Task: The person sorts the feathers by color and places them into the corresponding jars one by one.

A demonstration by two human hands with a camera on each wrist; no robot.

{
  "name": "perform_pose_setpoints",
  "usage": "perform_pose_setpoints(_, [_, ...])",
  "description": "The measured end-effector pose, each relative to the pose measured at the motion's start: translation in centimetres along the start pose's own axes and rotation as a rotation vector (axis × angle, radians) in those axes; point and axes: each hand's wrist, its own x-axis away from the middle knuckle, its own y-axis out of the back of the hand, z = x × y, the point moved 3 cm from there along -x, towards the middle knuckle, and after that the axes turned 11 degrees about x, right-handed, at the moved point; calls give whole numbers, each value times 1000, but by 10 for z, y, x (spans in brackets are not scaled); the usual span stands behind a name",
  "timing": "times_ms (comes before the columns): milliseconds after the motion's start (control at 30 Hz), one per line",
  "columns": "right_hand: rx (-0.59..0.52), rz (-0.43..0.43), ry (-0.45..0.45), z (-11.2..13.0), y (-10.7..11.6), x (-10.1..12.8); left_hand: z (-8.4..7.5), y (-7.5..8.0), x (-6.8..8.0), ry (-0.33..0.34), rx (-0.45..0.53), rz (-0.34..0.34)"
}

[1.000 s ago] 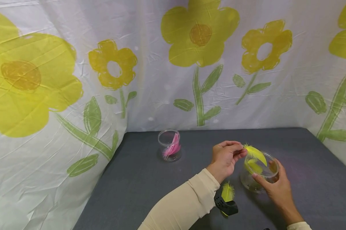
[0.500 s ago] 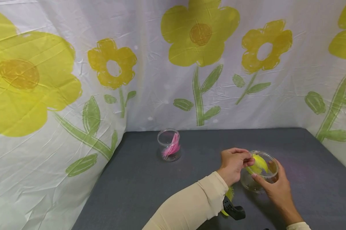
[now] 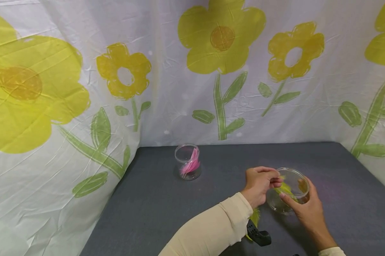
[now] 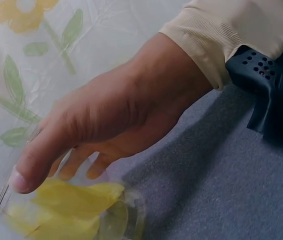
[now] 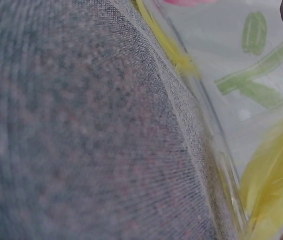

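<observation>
My left hand [image 3: 277, 180] hovers at the rim of a clear jar [image 3: 299, 177] on the grey table, its fingertips pinching a yellow feather [image 3: 284, 188] that hangs down inside. In the left wrist view the curled fingers [image 4: 66, 165] sit just above yellow feathers [image 4: 71, 200] in the jar. From the right side my right hand [image 3: 295, 201] grips the jar, thumb on its near wall. The right wrist view is a blurred close-up showing the jar wall [image 5: 201, 110] and a yellow feather [image 5: 271, 180].
A second clear jar [image 3: 187, 161] with pink feathers stands to the left on the grey table [image 3: 154, 209]. One loose yellow feather [image 3: 254, 214] lies under my left wrist. Flower-printed sheets [image 3: 83, 89] close in the back and both sides.
My left hand moved right and down, carrying the yellow feather from above the jar's rim into the jar. The right hand kept its grip on the jar.
</observation>
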Motion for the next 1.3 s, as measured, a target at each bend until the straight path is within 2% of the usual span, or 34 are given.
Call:
perform_pose_setpoints(233, [-25,8,-7,1,0,0,-13,7,-2,-15,-6,51])
perform_pose_setpoints(433, [-18,4,-2,0,0,-1,-18,16,-8,-19,1,44])
perform_pose_setpoints(600, [-30,-7,5,0,0,0,-15,33,-13,5,-38,28])
perform_pose_setpoints(933, [-41,-23,20,0,0,1,-6,66,-20,79,-75,39])
perform_pose_setpoints(1133, [-32,2,2,-1,0,2,-1,79,-14,104,-104,46])
perform_pose_setpoints(1300, [-42,7,-8,0,0,1,6,92,-4,106,-89,39])
